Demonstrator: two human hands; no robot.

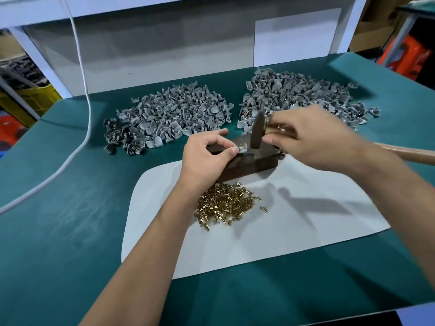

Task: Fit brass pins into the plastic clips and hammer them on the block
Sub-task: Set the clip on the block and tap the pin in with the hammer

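Observation:
A dark block (254,162) stands on a white sheet (294,231) in the middle of the green table. My left hand (207,156) pinches a grey plastic clip (242,147) with a brass pin in it, on the block's top. My right hand (313,142) grips a hammer by its wooden handle (407,152), close to the head. The metal hammer head (257,130) points down, just right of the clip and right above the block. A heap of loose brass pins (226,203) lies on the sheet in front of the block.
Two large heaps of grey clips lie behind the block, one at the left (169,116) and one at the right (306,97), the right heap showing brass pins. A white cable (87,128) runs down the table's left side. A white panel closes the back.

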